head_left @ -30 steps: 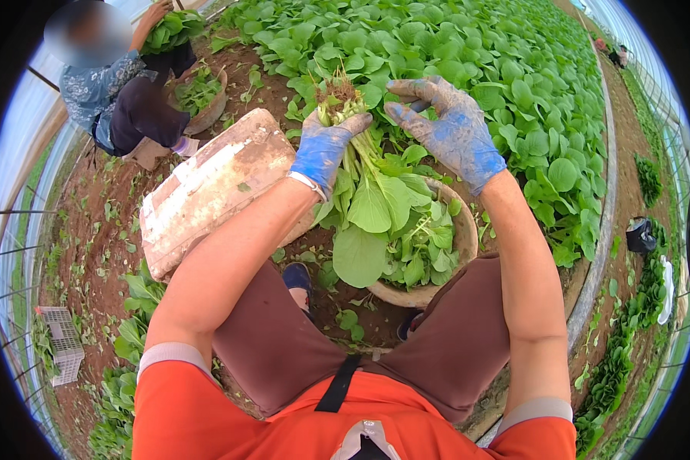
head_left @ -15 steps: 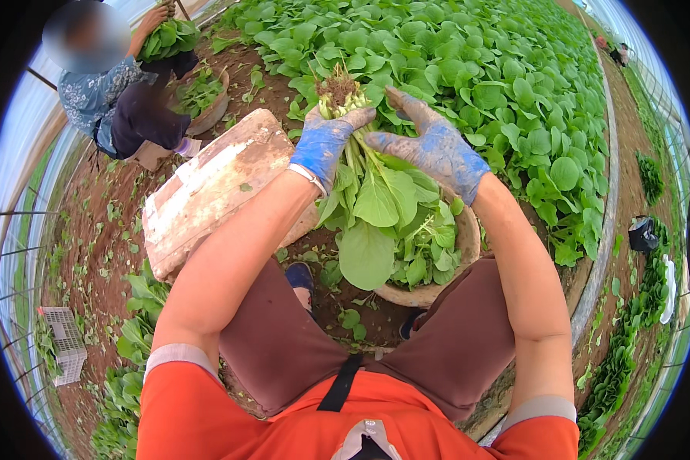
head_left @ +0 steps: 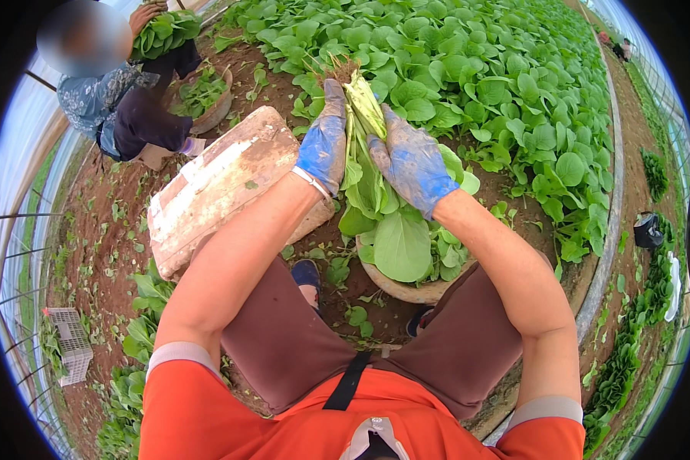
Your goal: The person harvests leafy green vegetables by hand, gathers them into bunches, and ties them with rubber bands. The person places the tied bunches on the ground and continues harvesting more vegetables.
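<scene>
A bunch of leafy greens [head_left: 372, 184] is held upright between my two gloved hands, with its brown roots at the top and its broad leaves hanging down. My left hand [head_left: 326, 146], in a muddy blue glove, grips the stems from the left side. From the right, my right hand [head_left: 414, 157] closes on the same stems, its thumb across the front. Below the bunch, a round tan basket [head_left: 395, 290] with loose greens stands between my knees, partly covered by the hanging leaves.
A dirty white block [head_left: 222, 184] lies to the left of the basket. Dense growing greens [head_left: 468, 69] fill the far right. Another person [head_left: 111, 103] sits at the far left, holding greens beside a second basket [head_left: 211, 115]. A plastic crate [head_left: 70, 345] stands at the left.
My right hand has come in from beside the bunch and taken hold of its stems. The bunch has tilted slightly, and its roots have shifted upward and right.
</scene>
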Tool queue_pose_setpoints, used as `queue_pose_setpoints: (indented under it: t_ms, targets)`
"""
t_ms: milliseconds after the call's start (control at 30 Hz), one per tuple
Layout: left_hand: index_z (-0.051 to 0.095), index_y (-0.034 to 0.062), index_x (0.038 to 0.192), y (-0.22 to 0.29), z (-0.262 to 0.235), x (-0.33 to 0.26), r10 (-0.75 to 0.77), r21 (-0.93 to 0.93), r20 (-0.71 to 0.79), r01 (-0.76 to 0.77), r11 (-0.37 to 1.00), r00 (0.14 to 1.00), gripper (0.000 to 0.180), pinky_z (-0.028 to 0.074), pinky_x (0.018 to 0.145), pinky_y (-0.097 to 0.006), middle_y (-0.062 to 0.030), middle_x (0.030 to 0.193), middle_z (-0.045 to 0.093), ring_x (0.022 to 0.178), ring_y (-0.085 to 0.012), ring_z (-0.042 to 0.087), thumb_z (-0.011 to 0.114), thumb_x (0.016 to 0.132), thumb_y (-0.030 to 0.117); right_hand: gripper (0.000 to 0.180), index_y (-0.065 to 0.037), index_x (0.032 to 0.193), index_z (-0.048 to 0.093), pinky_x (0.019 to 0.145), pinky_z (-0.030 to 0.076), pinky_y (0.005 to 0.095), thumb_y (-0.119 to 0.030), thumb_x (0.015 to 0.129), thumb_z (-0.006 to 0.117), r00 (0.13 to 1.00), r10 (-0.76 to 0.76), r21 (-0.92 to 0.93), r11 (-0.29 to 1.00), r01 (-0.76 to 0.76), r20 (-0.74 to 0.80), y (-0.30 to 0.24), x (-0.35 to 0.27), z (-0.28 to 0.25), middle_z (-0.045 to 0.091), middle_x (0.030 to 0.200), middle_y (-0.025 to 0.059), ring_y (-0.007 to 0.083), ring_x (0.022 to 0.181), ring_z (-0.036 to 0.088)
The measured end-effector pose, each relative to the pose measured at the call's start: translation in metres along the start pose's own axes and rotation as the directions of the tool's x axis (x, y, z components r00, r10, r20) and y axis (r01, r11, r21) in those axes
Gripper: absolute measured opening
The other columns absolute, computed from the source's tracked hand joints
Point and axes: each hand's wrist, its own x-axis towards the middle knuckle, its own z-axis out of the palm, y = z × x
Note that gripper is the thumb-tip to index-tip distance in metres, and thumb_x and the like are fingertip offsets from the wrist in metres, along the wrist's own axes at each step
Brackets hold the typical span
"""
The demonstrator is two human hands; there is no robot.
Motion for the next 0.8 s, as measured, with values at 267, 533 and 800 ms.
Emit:
queue_pose_setpoints:
  t_ms: [267, 533, 800]
  targets:
    - [0.052, 0.0075, 0.127, 0.012, 0.007, -0.003, 0.023, -0.006, -0.119, -0.024, 1.000, 0.993, 0.074, 0.048, 0.095, -0.039, -0.0099, 0.118, 0.061, 0.106, -0.0250, 0.059, 0.035, 0.089, 0.069, 0.084, 0.007, 0.141, 0.032, 0.093, 0.045, 0.0436, -0.048, 0.083, 0.059, 0.971, 0.014, 0.242, 0.968, -0.072, 0.237, -0.009, 0.009, -0.021, 0.059, 0.115, 0.0304, 0.0412, 0.103, 0.059]
    - [0.049, 0.0122, 0.130, -0.006, 0.001, -0.002, -0.030, -0.224, 0.021, 0.034, 0.974, 0.999, 0.056, 0.051, 0.088, -0.038, -0.0075, 0.114, 0.061, 0.100, -0.0222, 0.060, 0.048, 0.094, 0.055, 0.052, 0.003, 0.107, 0.054, 0.077, 0.050, 0.0486, -0.045, 0.087, 0.056, 0.991, 0.080, 0.106, 0.990, -0.091, 0.104, 0.005, 0.006, 0.003, 0.065, 0.092, 0.0257, 0.0418, 0.085, 0.063]
    - [0.049, 0.0068, 0.126, -0.020, 0.005, -0.005, 0.131, -0.029, -0.070, -0.134, 0.991, 0.989, 0.038, 0.055, 0.081, -0.035, -0.0079, 0.113, 0.062, 0.097, -0.0191, 0.063, 0.060, 0.094, 0.024, 0.049, 0.002, 0.105, 0.056, 0.077, 0.049, 0.0497, -0.044, 0.091, 0.051, 0.988, 0.140, 0.112, 0.983, -0.146, 0.061, 0.008, 0.011, 0.002, 0.065, 0.092, 0.0256, 0.0427, 0.085, 0.063]
